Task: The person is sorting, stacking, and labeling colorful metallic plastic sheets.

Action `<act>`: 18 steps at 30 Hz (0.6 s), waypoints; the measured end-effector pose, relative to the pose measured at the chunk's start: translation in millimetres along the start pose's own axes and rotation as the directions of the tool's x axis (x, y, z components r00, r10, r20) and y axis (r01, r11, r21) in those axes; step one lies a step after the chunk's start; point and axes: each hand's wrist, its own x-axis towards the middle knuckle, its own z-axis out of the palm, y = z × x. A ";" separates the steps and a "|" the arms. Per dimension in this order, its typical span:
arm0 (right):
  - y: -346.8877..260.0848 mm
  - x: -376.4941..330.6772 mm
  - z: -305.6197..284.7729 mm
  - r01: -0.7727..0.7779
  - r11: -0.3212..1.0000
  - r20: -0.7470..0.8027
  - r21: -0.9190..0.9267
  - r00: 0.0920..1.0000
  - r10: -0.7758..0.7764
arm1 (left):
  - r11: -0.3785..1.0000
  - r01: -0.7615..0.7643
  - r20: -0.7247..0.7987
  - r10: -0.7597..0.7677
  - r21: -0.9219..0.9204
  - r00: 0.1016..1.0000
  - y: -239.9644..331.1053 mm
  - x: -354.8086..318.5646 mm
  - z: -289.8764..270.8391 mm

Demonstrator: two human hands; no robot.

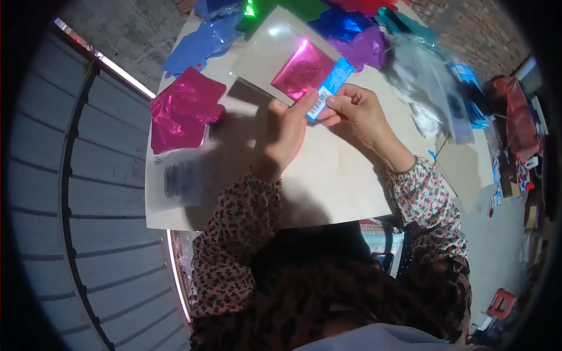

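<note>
Between my hands is a clear plastic bag (pixel 263 50) with a folded piece of shiny pink foil (pixel 304 69) showing in it. A blue card (pixel 336 78) with a barcode lies along the bag's near right edge; whether it is fastened there I cannot tell. My left hand (pixel 285 131) is closed, its thumb and fingers pinching the card's lower end and the bag's edge. From the right, my right hand (pixel 362 112) pinches the same card, thumb on top. A flat magenta foil balloon (pixel 184 110) lies to the left of my left hand.
Foil pieces in light blue (pixel 202 47), green (pixel 287 13), dark blue (pixel 342 26) and purple (pixel 363 48) lie along the table's (pixel 345 187) far side. Clear bags (pixel 418 67) and a stack of blue cards (pixel 465 76) are at the right. A red stool (pixel 501 304) stands on the floor.
</note>
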 end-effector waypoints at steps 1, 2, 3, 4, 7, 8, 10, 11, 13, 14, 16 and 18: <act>-1.0 -0.6 -0.9 0.004 1.000 -0.009 -0.003 1.000 -0.004 | 0.998 -0.031 0.043 0.029 0.054 0.999 -2.2 0.3 -2.5; -2.6 -0.6 -0.5 -0.011 1.000 0.002 -0.010 1.000 0.011 | 0.992 -0.067 0.084 0.058 0.108 0.995 0.0 0.0 -3.1; -4.4 -0.5 -0.3 -0.027 0.999 0.012 -0.017 1.000 0.027 | 0.992 -0.068 0.090 0.059 0.105 0.994 2.7 0.5 -3.5; -6.4 -0.6 -0.3 -0.042 0.999 0.023 -0.025 0.999 0.043 | 0.992 -0.087 0.076 0.080 0.087 0.994 5.8 1.8 -4.2; -25.6 -4.5 -23.8 0.213 0.908 -0.159 -0.361 0.945 -0.285 | 0.991 -0.127 0.048 0.125 0.045 0.991 17.2 2.1 -8.0; -31.3 -5.5 -27.5 0.293 0.798 -0.200 -0.527 0.870 -0.452 | 0.997 -0.069 0.074 0.066 0.044 0.995 21.2 0.8 -10.3; -32.6 -5.5 -27.3 0.307 0.836 -0.133 -0.454 0.905 -0.405 | 0.998 0.049 0.121 -0.054 0.048 0.991 26.9 -4.2 -14.9; -32.0 -6.2 -25.8 0.310 0.873 -0.063 -0.375 0.932 -0.358 | 0.998 0.050 0.120 -0.055 0.046 0.991 27.3 -8.1 -16.9; -26.2 -17.2 -18.5 0.285 0.913 -0.002 -0.293 0.954 -0.299 | 0.975 0.107 0.054 -0.120 0.194 0.991 19.9 -20.2 -25.4; -23.0 -25.4 -11.4 0.169 0.946 0.021 -0.277 0.985 -0.170 | 0.954 0.138 0.017 -0.148 0.267 0.989 16.8 -26.3 -30.3; -15.4 -41.0 -0.2 -0.075 0.966 0.076 -0.247 0.992 0.097 | 0.965 0.006 0.023 -0.012 0.263 1.000 13.6 -47.5 -45.5; -7.8 -53.8 2.4 -0.123 0.965 0.069 -0.232 0.987 0.142 | 0.928 -0.279 0.048 0.275 0.249 0.960 13.1 -73.0 -56.7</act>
